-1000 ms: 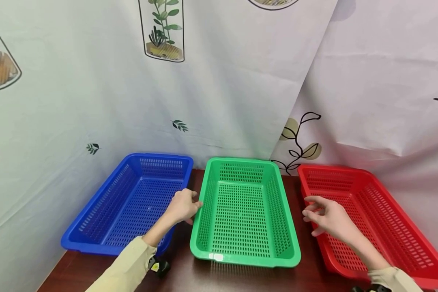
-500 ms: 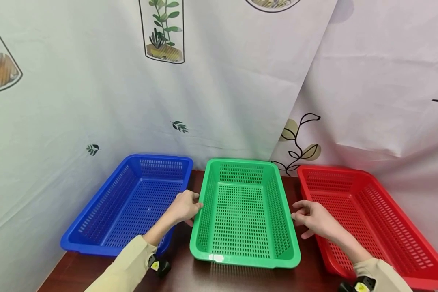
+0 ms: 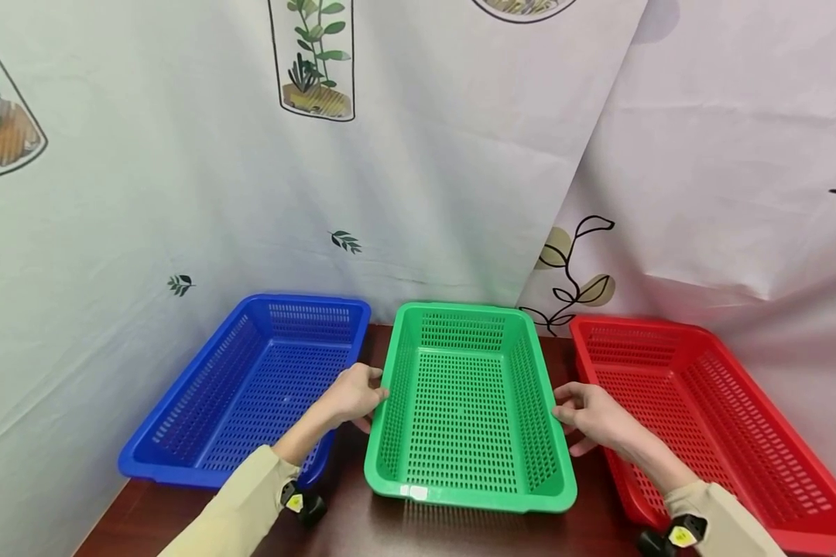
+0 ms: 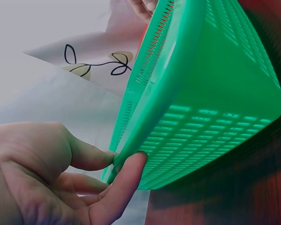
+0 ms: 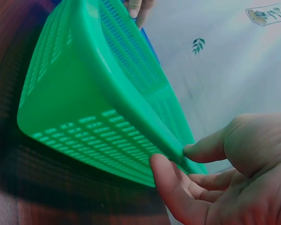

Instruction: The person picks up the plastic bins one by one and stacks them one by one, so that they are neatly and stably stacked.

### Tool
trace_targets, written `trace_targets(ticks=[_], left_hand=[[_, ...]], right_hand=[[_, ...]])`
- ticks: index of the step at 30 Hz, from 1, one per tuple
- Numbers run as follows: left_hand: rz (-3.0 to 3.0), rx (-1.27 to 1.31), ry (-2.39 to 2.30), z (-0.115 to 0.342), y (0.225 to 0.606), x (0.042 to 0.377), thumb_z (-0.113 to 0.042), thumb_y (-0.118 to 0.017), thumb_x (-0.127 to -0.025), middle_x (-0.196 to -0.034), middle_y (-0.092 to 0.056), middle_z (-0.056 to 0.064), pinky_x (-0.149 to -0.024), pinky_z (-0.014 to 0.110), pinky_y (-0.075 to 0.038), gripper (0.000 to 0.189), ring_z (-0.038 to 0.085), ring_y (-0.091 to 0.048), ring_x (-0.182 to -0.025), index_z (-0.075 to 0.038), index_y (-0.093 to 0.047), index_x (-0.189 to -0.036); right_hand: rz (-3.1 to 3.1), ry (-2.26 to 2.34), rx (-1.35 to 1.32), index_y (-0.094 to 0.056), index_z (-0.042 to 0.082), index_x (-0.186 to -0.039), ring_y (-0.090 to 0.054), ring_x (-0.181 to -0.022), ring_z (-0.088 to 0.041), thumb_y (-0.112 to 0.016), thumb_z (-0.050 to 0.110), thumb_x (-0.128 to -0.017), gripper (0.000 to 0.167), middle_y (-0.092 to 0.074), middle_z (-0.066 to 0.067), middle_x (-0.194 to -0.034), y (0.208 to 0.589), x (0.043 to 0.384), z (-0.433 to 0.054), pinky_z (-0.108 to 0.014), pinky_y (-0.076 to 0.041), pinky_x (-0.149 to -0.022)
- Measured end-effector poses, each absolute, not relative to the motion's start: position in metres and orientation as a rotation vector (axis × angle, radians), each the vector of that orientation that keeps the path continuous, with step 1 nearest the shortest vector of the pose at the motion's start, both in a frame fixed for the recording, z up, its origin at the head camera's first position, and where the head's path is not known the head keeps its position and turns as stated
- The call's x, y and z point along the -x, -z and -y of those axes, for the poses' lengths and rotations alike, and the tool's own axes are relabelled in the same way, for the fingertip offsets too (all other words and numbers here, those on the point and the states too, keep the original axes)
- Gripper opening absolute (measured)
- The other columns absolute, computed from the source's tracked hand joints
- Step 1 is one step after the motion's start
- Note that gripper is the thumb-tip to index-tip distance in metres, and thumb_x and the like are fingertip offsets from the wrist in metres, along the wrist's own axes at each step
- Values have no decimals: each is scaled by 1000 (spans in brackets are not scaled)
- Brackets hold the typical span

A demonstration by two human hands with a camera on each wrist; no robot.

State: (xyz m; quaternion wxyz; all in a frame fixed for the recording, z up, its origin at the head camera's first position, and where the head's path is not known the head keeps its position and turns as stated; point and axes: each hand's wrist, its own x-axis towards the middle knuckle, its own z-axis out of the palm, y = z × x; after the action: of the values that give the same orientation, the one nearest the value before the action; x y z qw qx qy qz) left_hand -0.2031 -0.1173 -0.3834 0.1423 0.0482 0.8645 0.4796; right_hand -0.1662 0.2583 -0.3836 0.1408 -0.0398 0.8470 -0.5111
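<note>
A green perforated plastic basket (image 3: 491,501) sits on the table between two other baskets. My left hand (image 3: 355,393) pinches its left rim; in the left wrist view the thumb lies on the rim and a finger presses below its edge, against the basket's side (image 4: 196,89). On the opposite side my right hand (image 3: 595,418) grips the right rim. The right wrist view has that thumb on the rim and a finger (image 5: 166,176) under the edge. Inside the green basket only its slotted floor shows.
A blue basket (image 3: 174,473) stands to the left, partly behind my left forearm. To the right is a red basket (image 3: 787,433), partly covered by my right forearm. A printed cloth (image 3: 446,193) hangs behind. The dark wooden table (image 3: 348,534) shows in front.
My right hand has moved left from over the red basket's rim to the green basket's right rim and now grips it. The left hand and the baskets have stayed in place.
</note>
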Motion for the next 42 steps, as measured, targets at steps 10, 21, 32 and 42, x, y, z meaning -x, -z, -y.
trace_targets(ticks=[10,21,32,42], left_hand=[[-2413,-119,-1417,119,383,204,4,-57,-98,-99,-68,18,-50,37,-59,52,26,-69,-62,15,-39,-145],[-2292,-141,-1476,128,378,207,4,-58,-98,-86,-67,14,-52,38,-59,58,27,-68,-63,16,-31,-148],[-2185,-196,-1544,138,366,207,3,-57,-99,-88,-65,18,-58,41,-60,60,25,-67,-63,16,-26,-150],[-2120,-272,-1596,147,349,207,3,-57,-99,-119,-61,22,-59,41,-60,60,22,-65,-63,16,-27,-150]], right_hand=[[-2302,1561,136,-38,-18,-132,-67,-83,-32,-55,1,-99,41,-60,-17,-91,385,169,-258,-47,-61,-61],[-2235,1595,128,-35,-16,-134,-64,-83,-28,-56,2,-100,44,-58,-17,-95,384,166,-262,-47,-60,-62],[-2211,1624,145,-31,-17,-136,-64,-84,-26,-57,3,-100,49,-57,-15,-96,370,162,-264,-47,-60,-62],[-2133,1704,208,-27,-17,-137,-67,-82,-27,-56,5,-99,53,-57,-16,-98,352,156,-266,-45,-61,-63]])
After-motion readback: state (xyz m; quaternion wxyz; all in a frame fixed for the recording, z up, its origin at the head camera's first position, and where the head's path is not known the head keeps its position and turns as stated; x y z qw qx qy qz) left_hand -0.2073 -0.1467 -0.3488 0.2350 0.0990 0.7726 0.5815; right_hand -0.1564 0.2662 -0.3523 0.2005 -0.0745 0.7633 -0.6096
